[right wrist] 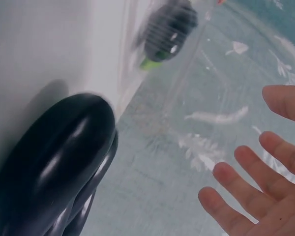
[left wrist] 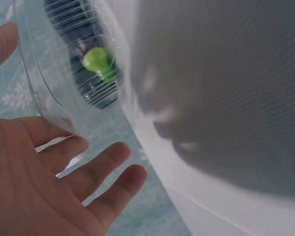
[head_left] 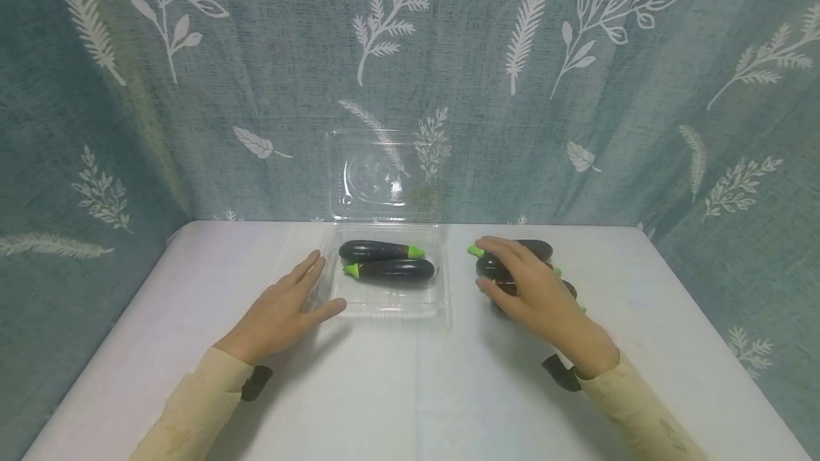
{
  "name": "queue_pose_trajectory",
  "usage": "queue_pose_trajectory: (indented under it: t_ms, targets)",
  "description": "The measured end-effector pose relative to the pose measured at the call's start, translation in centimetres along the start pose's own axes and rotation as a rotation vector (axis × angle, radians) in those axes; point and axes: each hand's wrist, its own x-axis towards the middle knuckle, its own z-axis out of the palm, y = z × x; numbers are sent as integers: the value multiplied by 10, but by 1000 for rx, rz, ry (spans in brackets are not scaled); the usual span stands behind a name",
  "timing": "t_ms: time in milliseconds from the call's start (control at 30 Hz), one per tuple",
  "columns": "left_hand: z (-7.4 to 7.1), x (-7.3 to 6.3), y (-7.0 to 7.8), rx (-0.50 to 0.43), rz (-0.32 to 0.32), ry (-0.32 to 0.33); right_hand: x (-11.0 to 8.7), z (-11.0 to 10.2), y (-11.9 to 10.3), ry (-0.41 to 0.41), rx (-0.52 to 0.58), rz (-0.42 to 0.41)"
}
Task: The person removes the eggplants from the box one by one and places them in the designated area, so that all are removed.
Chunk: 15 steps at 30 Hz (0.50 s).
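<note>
A clear plastic clamshell box [head_left: 384, 306] stands with its lid [head_left: 384, 176] raised against the curtain. Inside lie two dark eggplants, the rear one [head_left: 368, 250] with its green stem to the right, the front one [head_left: 400, 270] with its stem to the left. My left hand [head_left: 282, 311] is at the box's left side, fingers spread; whether the fingertips touch the wall I cannot tell. Over a group of eggplants [head_left: 537, 247] right of the box hovers my right hand [head_left: 541, 294], fingers relaxed. In the right wrist view, a gap separates that hand [right wrist: 265, 196] from the eggplants [right wrist: 59, 162].
A white cloth covers the table [head_left: 410, 390]. Behind it and along both sides hangs a blue-green curtain [head_left: 295, 77] with white leaf prints. The raised lid stands close to the curtain at the table's back edge.
</note>
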Motion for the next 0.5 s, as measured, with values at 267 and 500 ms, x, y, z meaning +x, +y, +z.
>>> queue_pose_trajectory:
  t_ms: [267, 500]
  targets:
    - [1, 2, 1, -12, -6, -4, 10, 12, -15, -67, 42, 67]
    - [1, 2, 0, -18, -18, -11, 19, 31, -21, -98, 71, 38]
